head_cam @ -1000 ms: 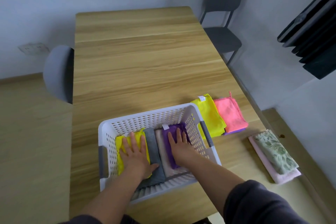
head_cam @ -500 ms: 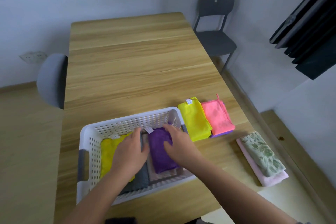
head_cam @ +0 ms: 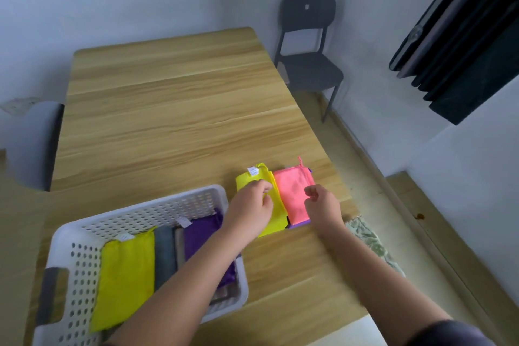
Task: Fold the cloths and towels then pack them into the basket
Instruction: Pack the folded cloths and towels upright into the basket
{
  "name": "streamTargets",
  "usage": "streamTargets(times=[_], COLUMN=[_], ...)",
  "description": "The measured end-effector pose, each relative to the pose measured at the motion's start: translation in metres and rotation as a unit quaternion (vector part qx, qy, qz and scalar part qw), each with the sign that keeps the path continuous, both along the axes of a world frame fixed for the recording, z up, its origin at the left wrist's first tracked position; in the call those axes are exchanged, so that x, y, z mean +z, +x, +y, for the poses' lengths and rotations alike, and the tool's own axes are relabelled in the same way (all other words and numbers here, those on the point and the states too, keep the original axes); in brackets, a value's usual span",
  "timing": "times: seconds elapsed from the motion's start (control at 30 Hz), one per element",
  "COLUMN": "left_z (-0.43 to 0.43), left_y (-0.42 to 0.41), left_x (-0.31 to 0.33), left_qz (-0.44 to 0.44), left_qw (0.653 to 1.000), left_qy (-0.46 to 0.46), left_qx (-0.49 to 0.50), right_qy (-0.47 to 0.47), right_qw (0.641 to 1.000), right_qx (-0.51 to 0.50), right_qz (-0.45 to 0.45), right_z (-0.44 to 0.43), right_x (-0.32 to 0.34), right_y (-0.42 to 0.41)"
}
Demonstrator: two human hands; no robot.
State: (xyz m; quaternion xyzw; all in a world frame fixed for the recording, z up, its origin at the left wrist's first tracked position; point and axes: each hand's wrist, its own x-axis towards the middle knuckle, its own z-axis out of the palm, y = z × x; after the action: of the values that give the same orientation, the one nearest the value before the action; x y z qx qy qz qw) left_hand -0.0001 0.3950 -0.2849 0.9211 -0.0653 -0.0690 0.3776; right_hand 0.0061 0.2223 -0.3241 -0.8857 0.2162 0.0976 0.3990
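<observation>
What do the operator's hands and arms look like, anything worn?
Both the left hand and the right hand are bare: no gloves, rings or watch visible. Forearms are uncovered. A dark grey sleeve shows on the right arm, at the bottom right edge of the view; no sleeve shows on the left arm.

A dark grey sleeve (head_cam: 455,334) ends above the bare right forearm (head_cam: 379,275).

No legible text, white tag (head_cam: 252,171) on yellow cloth (head_cam: 243,181) blurred, unreadable
</observation>
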Motion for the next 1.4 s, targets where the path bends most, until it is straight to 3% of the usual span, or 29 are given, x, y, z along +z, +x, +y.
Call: streamTargets(times=[0.1,0.17,0.3,0.37,0.47,0.6,0.77,0.87,0.97,1.03,1.2,1.4], left_z=[-0.042,-0.065,-0.085,-0.092,-0.102,-0.114,-0.130,-0.145,-0.155,-0.158,-0.173,-0.186], left_y=[0.017,0.024,0.031,0.033,0.036,0.043,0.060,0.069,0.078,0.090,0.111,0.118], left_x=[-0.019,-0.033,-0.060,-0.073,-0.083,-0.087,-0.095,-0.108,-0.112,-0.119,-0.125,-0.116], left_qz=[0.047,0.055,0.062,0.066,0.081,0.160,0.249,0.207,0.183,0.237,0.311,0.363], left_qw=[0.993,0.972,0.867,0.838,0.829,0.871,0.938,0.976,0.948,0.922,0.911,0.877], left_qy=[0.088,0.192,0.427,0.475,0.488,0.393,0.131,-0.068,-0.139,-0.135,-0.119,-0.230], left_qx=[-0.062,-0.127,-0.249,-0.261,-0.261,-0.247,-0.203,-0.029,0.219,0.277,0.243,0.213], right_qy=[-0.010,-0.012,0.006,0.036,0.062,0.070,0.053,0.056,0.062,0.067,0.064,0.164], right_qw=[0.998,0.996,0.990,0.988,0.988,0.988,0.991,0.989,0.991,0.993,0.992,0.982], right_qx=[-0.004,-0.004,0.000,-0.007,-0.016,-0.034,-0.060,-0.073,-0.059,-0.045,-0.011,-0.048], right_qz=[0.058,0.088,0.138,0.148,0.144,0.133,0.110,0.113,0.099,0.092,0.112,0.085], right_z=[-0.023,-0.035,-0.046,-0.049,-0.057,-0.073,-0.107,-0.127,-0.134,-0.134,-0.140,-0.153], right_x=[-0.015,-0.024,-0.038,-0.045,-0.054,-0.060,-0.061,-0.066,-0.075,-0.081,-0.078,-0.076], right_y=[0.014,0.021,0.030,0.033,0.040,0.053,0.071,0.079,0.082,0.088,0.097,0.088])
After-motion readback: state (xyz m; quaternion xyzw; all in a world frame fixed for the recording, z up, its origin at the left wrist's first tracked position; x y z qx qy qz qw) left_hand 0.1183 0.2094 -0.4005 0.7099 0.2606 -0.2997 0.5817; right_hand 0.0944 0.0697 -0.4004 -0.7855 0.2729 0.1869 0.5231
